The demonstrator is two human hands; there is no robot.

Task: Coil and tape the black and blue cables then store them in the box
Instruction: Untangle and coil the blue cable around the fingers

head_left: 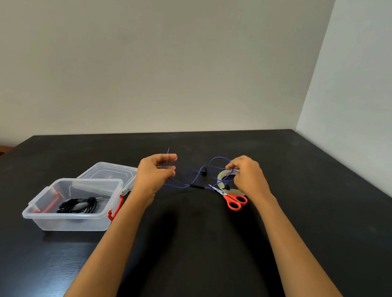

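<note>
A thin blue cable [194,180] with black earbuds lies stretched across the middle of the black table [204,255]. My left hand [155,173] holds its left part between curled fingers and thumb, one end sticking up above the hand. My right hand [247,176] pinches a loop of the same cable over the tape roll [222,178]. The coiled black cable [78,205] lies inside the clear plastic box [42,217] at the left, whose lid [110,172] is swung open behind it.
Orange-handled scissors [234,200] lie just in front of the tape roll, under my right wrist. The box has orange latches. White walls rise behind the table and at the right.
</note>
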